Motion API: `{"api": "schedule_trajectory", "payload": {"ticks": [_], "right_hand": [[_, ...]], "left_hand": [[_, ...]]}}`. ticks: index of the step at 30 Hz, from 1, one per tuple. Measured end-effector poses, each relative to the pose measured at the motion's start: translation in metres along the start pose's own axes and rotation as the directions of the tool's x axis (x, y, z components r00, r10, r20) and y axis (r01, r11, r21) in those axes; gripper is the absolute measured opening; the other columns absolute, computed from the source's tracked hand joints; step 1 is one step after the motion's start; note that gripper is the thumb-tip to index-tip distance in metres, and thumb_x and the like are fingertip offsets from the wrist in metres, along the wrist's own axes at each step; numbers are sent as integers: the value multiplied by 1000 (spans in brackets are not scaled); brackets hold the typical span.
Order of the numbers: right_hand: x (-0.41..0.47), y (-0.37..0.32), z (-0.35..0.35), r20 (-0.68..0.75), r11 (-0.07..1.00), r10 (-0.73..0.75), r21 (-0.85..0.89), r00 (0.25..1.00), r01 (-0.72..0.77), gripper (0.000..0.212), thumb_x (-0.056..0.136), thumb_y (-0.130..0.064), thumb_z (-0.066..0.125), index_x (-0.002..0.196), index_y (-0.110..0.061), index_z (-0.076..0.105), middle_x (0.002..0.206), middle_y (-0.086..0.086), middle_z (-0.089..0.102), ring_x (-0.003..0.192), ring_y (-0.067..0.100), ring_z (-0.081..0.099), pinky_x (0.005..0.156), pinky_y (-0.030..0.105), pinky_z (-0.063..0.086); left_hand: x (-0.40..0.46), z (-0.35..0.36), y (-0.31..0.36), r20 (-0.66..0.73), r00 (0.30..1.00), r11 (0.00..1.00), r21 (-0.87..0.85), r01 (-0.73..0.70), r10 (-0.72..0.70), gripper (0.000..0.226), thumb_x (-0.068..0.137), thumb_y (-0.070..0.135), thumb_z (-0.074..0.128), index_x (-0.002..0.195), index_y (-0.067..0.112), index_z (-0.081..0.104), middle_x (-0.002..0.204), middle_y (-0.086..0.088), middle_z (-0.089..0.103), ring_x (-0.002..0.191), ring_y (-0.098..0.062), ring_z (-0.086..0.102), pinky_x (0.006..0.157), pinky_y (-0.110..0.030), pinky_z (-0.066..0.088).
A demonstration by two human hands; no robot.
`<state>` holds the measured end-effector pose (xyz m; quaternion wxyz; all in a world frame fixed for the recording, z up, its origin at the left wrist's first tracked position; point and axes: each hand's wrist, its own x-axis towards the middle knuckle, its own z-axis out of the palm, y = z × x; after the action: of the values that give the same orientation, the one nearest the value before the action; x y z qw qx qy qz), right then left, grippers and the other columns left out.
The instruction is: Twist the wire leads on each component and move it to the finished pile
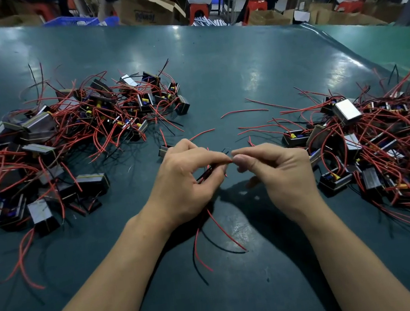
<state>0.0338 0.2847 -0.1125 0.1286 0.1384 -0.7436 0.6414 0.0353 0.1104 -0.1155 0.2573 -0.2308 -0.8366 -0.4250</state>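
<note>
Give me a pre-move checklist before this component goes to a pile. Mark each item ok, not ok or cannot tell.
1. Left hand holds the wire leads: ok, fingers curl round a red and black bundle.
2. Right hand pinches the lead tips: ok, thumb and forefinger meet at the tips beside the left thumb.
3. Twist finished: cannot tell, the fingers hide the joined ends.
4. Component body under control: cannot tell, a dark block shows behind the left hand, its link to the held leads hidden.
5. Which pile is the finished one: cannot tell, the left pile and the right pile look alike.
6. Loose leads trail under the wrists: not ok, they could snag.
</note>
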Motion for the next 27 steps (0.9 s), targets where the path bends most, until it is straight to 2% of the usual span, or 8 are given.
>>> {"api": "schedule_trajectory", "payload": {"ticks": [3,6,11,16,20,23,25,27], "right_hand": [[-1,-3,0,8,975,148,167,989,-148,12,84,-9,71,79,-19,76,68,6,72,61,16,68,47,22,50],[-2,-1,-1,-35,986,151,80,988,-148,11,88,-14,70,79,-20,73,71,4,73,63,18,71,46,25,50],[-6,3,2,-22,955,-111,-280,994,101,9,89,-15,70,81,-18,69,68,-3,68,62,14,68,52,31,54],[-7,3,-1,37,886,-323,-340,946,316,8,89,-14,68,87,-7,72,74,-3,65,64,15,64,52,39,52],[-2,2,-1,-40,959,-155,-245,987,141,3,87,-12,71,85,-10,73,72,0,67,64,15,63,55,40,53],[0,-1,-1,-10,992,127,-15,992,-128,6,87,-13,69,82,-13,72,68,0,67,61,13,61,49,30,51],[0,-2,0,97,928,312,185,945,-325,13,89,-15,65,79,-9,70,63,3,64,50,10,58,39,21,45],[1,-2,-2,155,873,406,224,900,-433,20,90,-19,63,74,-9,69,59,4,61,44,9,55,35,17,40]], "left_hand": [[-1,0,0,12,1000,1000,-21,-13,13,15,81,16,71,94,17,78,78,9,69,76,-19,55,77,-38,49],[-1,1,2,-27,999,999,-15,44,-44,13,80,19,70,90,19,78,76,17,64,77,-16,56,80,-34,47],[-1,2,1,-88,991,994,41,106,-102,13,81,23,66,87,20,77,71,18,62,74,-20,55,79,-46,48],[0,1,-1,7,998,997,36,62,-62,14,79,24,68,89,23,79,73,14,67,74,-16,50,80,-47,46],[-1,0,-5,49,997,998,11,-61,60,13,81,15,72,91,18,79,77,10,72,72,-18,49,76,-47,46],[-2,-1,-5,24,997,997,16,-70,70,14,80,12,74,92,18,79,78,8,72,71,-19,49,76,-48,46],[-2,-1,-6,24,997,997,34,-75,74,14,81,14,72,92,18,79,76,8,71,71,-18,48,75,-49,46],[-3,-1,-5,26,996,995,41,-87,86,13,81,14,71,91,17,79,75,7,71,71,-19,48,74,-48,45]]}}
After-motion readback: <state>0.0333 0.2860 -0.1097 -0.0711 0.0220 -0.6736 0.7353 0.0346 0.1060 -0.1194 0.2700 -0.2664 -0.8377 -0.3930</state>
